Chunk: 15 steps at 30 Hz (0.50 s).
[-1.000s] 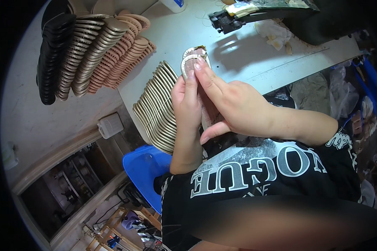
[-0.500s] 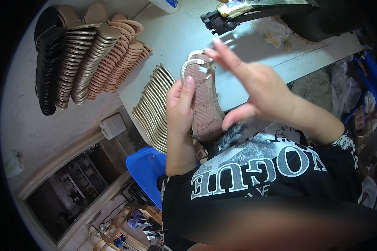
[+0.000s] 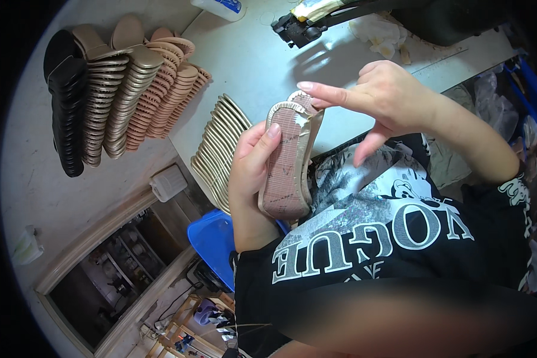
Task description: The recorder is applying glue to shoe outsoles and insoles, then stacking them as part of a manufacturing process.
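Observation:
My left hand [image 3: 252,161] is closed around a pair of shoe insoles, its thumb lying on the front one. The front insole [image 3: 283,161] shows a ribbed, pinkish-brown underside with pen-like marks and a pale gold pleated edge at its upper end. A second insole [image 3: 317,122] peeks out behind it on the right. Across the upper end reaches my right hand [image 3: 379,101], index finger stretched out at the edge and thumb spread well apart. Whether its lower fingertips touch the insole I cannot tell. Left of the pair, a row of gold insoles [image 3: 221,149] leans on the table.
Taller stacks of black insoles [image 3: 68,113], gold and pink insoles stand at the upper left. A black machine part [image 3: 298,30] overhangs the pale table [image 3: 268,59]. Crumpled white material [image 3: 379,36] lies beyond my right hand. A blue bin [image 3: 212,244] sits below the table's left end.
The insole pair has come a little lower in view, with the second insole showing more. My right hand has shifted right, its index fingertip has dropped to the insole's upper edge, and its thumb has moved away.

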### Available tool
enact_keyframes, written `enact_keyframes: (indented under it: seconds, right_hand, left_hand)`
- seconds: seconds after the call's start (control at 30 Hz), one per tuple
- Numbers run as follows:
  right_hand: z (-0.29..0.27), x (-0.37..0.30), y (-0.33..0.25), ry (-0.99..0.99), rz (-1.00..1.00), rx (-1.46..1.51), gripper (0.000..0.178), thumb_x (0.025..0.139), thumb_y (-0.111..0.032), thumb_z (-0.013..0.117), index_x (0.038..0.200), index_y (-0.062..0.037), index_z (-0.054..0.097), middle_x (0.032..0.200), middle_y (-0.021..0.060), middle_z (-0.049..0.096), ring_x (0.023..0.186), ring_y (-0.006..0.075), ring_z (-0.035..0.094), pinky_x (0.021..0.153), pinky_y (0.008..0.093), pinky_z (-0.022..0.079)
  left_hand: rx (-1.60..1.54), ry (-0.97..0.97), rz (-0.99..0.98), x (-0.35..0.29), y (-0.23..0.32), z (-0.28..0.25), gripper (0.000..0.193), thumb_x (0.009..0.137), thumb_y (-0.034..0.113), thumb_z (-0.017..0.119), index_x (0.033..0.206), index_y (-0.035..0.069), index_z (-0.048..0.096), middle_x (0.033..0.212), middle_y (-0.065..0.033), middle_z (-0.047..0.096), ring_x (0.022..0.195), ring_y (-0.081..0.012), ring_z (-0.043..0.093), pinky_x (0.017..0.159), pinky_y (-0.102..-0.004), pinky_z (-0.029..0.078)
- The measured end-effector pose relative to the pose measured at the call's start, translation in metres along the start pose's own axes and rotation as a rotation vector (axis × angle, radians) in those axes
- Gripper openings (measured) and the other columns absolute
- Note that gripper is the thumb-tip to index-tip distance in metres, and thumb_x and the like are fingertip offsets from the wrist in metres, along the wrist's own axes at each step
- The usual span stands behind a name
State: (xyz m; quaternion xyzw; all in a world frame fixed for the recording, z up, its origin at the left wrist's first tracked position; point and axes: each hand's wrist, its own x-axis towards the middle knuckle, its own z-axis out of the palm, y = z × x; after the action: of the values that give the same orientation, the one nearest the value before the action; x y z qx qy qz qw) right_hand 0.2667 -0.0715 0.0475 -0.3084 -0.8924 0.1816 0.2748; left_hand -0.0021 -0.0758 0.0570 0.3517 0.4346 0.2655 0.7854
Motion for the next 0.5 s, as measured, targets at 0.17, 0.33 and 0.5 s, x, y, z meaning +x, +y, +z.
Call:
enact_keyframes:
  seconds: [0.17,0.33,0.5]
  right_hand:
    - [-0.004,-0.008,-0.004,-0.093,-0.072,0.134,0.107,0.055,-0.071,0.063,0.139,-0.0101,0.040,0.068,0.0052,0.060,0.045,0.0250,0.050,0.046,0.0329,0.040]
    - [0.014,-0.017,-0.006,0.060,-0.124,0.362,0.104,0.056,-0.069,0.067,0.137,-0.0064,0.044,0.080,0.0013,0.068,0.043,0.0215,0.047,0.046,0.0300,0.039]
    - [-0.008,-0.017,-0.010,-0.156,-0.179,0.175,0.097,0.062,-0.066,0.067,0.136,-0.0076,0.046,0.074,-0.0019,0.065,0.044,0.0159,0.049,0.045,0.0280,0.037]
  left_hand:
    - [-0.045,-0.166,-0.070,-0.002,-0.002,-0.008,0.034,0.097,0.021,0.048,0.114,-0.007,0.055,0.100,-0.0117,0.064,0.084,-0.0141,0.063,0.074,-0.0262,0.050]
    - [-0.099,-0.264,-0.110,-0.004,0.001,-0.007,0.034,0.097,0.020,0.048,0.114,-0.008,0.055,0.102,-0.0115,0.064,0.091,-0.0143,0.061,0.080,-0.0270,0.048]
    - [0.008,-0.299,-0.088,-0.007,0.002,-0.004,0.036,0.095,0.022,0.050,0.114,-0.009,0.055,0.104,-0.0114,0.063,0.093,-0.0145,0.060,0.083,-0.0276,0.047]
